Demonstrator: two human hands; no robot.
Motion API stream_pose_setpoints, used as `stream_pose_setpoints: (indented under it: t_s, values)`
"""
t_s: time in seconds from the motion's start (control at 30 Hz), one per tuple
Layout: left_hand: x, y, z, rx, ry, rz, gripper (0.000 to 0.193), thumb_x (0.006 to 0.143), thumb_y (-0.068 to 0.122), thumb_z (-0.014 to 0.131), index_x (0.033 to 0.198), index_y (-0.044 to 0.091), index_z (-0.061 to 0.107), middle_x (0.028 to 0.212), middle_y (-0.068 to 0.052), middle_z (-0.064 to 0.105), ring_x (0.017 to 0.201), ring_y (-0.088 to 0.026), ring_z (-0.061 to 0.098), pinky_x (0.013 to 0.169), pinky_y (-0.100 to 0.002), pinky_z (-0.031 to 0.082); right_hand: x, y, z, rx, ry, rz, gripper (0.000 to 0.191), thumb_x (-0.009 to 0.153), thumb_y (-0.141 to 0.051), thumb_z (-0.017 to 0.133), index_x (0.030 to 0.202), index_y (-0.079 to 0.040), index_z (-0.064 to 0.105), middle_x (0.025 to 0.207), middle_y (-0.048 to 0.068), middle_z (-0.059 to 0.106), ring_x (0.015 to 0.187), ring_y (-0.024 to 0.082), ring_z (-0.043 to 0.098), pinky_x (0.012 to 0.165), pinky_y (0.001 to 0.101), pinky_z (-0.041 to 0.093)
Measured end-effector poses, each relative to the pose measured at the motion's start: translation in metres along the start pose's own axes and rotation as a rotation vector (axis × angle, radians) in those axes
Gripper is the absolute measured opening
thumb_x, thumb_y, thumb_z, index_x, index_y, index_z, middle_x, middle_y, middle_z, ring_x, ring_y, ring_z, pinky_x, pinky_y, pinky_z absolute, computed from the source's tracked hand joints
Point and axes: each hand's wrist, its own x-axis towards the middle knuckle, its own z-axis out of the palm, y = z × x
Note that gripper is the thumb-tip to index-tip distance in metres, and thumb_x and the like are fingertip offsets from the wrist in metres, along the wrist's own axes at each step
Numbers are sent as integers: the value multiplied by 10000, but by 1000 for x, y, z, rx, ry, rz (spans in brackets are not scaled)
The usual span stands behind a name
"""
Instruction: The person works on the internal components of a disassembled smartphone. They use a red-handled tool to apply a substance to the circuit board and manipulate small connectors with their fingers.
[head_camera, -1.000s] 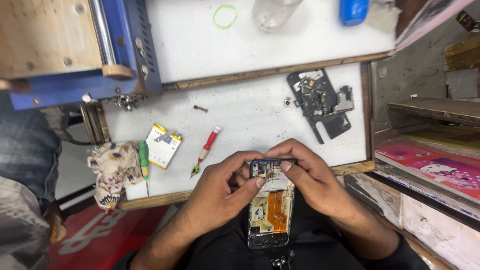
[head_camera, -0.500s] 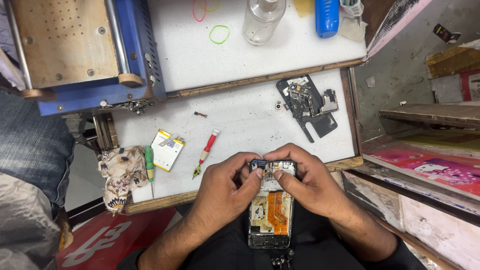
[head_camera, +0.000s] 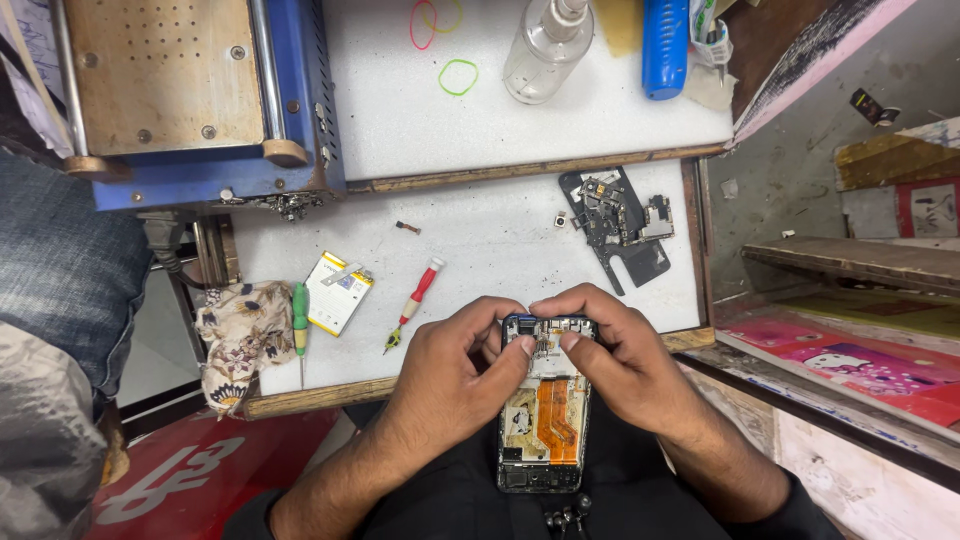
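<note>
White worktop (head_camera: 500, 240) fills mid-frame, with a blue machine (head_camera: 200, 100) at upper left. At lower centre, the left hand (head_camera: 450, 375) and right hand (head_camera: 620, 365) both curl closed around the top of an opened phone (head_camera: 545, 415). Left of them lies a red screwdriver (head_camera: 415, 300).

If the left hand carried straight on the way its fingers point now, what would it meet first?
The left hand points right, across the top of the opened phone. It would first meet the right hand, whose fingertips already sit almost against it there; depth between them is unclear.
</note>
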Motion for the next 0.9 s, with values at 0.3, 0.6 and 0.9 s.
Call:
stream_pose_setpoints:
  t_s: [0.3,0.6,0.9]
  values:
    - [25,-29,-30,-413,136,-84,229,955,160,685,1154,46,699,766,50,644,673,-30,563,564,-187,449,5,14,-28,172,132,156,391,1014,-34,406,1402,-11,452,1292,136,650,1043,205,718,832,332,632]
    - [9,-68,-105,-414,402,4,274,997,120,665,1234,-16,652,913,3,700,813,-67,615,744,-207,523,-34,57,-50,-58,262,185,298,1049,-24,442,1293,27,607,1208,166,737,970,225,769,806,339,660]
    - [17,-88,-84,-269,323,-101,280,1014,114,614,1267,3,657,856,-9,699,753,-66,617,667,-202,510,-11,46,-10,-766,243,7,203,926,-177,710,1121,-142,754,1038,63,777,800,201,755,653,303,602]
